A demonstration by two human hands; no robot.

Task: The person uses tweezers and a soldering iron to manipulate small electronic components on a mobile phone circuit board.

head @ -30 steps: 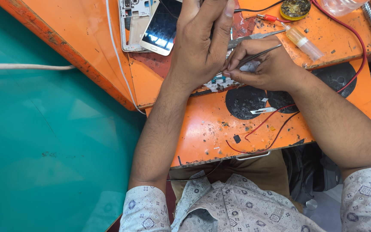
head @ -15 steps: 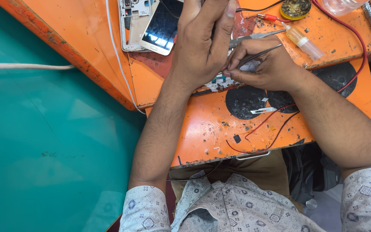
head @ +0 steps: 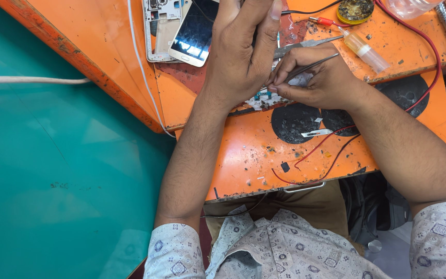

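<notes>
Tweezers (head: 305, 67) are pinched in the right hand (head: 318, 82), tips down at a small circuit board (head: 264, 99) mid-bench. The left hand (head: 243, 49) presses on the board, fingers curled, gripping nothing that shows. Judging by this, the board work is mid-way: phone (head: 194, 31) and frame (head: 158, 26) lie apart at the far edge.

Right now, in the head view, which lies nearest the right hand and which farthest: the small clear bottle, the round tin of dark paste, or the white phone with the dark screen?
Measured from the right hand:
1. Small clear bottle, just up and to the right of the knuckles.
2. Round tin, farther up at the bench's top edge.
3. White phone, far to the left, beyond the left hand.
</notes>
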